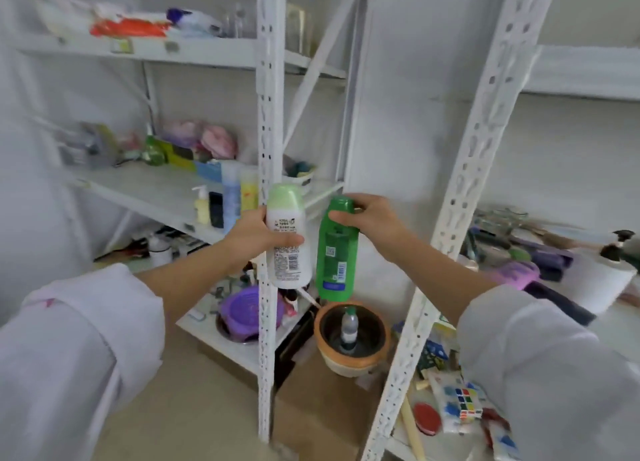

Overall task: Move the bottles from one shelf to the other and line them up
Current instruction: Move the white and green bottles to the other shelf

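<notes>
While the left hand (254, 233) grasps the white bottle (288, 238), the right hand (372, 219) pinches the green bottle (336, 252) by its cap. Both hang beside the shelf post (268, 114). That cap-only hold may slip.

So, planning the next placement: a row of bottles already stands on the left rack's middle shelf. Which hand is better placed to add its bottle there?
Probably left: the left hand holds the white bottle nearest that row of bottles; the right hand, holding the green bottle, is farther.

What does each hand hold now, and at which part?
Left hand grips the white bottle around its middle. Right hand grips the green bottle near its cap.
</notes>
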